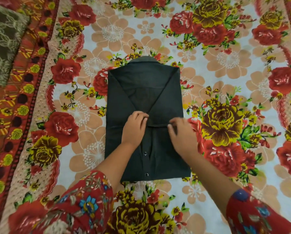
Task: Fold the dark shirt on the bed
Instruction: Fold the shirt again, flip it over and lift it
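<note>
The dark shirt [146, 85] lies flat in the middle of the bed, collar at the far end, both sides folded inward so the sleeves cross in a V. Its lower part is doubled up, with two snap buttons showing near the front edge. My left hand [135, 127] rests on the shirt's middle with its fingers pinching the folded edge. My right hand [181, 134] is blurred, its fingers curled at the same edge just to the right; whether it grips the cloth is unclear.
A floral bedsheet [225, 48] with red and yellow roses covers the whole bed. A brown patterned pillow [3, 41] lies at the far left corner. Red floral sleeves cover both my forearms at the bottom.
</note>
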